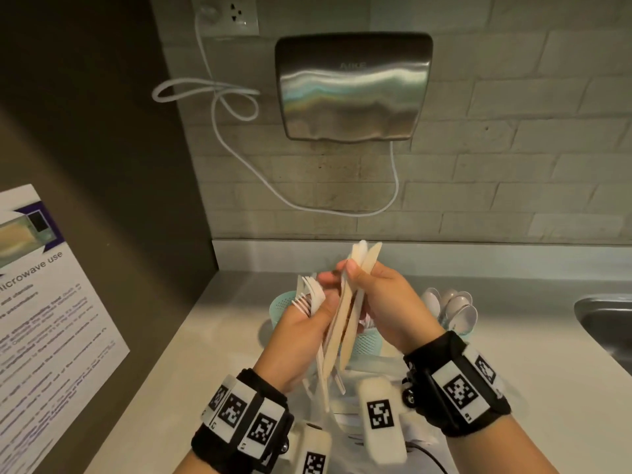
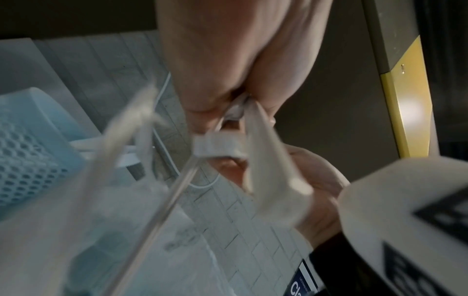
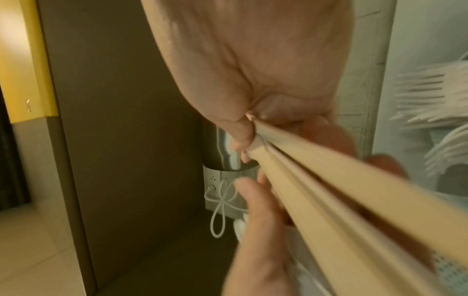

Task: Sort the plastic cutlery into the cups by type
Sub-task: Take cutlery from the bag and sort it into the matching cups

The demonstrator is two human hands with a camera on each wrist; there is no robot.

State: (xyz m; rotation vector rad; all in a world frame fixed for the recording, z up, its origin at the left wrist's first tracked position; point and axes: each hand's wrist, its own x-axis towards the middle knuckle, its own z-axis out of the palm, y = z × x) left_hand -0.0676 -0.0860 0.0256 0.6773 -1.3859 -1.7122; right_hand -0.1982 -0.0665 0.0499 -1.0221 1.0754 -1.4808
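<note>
Both hands hold a bundle of cutlery upright above the counter. My right hand [image 1: 383,295] grips several beige knives [image 1: 345,319], tips up; close up, its fingers wrap the knives [image 3: 329,200]. My left hand [image 1: 307,323] pinches white cutlery handles [image 2: 222,144] beside the knives and touches the bundle. Behind the hands stand teal perforated cups: the left cup [image 1: 278,304] holds white forks [image 1: 307,295], the middle cup [image 1: 367,342] is partly hidden, and the right cup [image 1: 466,333] holds white spoons [image 1: 455,309].
A steel sink [image 1: 602,316] is set into the counter at the right. A hand dryer [image 1: 352,87] and a looped white cord [image 1: 219,97] hang on the tiled wall. A microwave notice [image 1: 51,319] leans at the left. White wrapping [image 1: 376,367] lies under the wrists.
</note>
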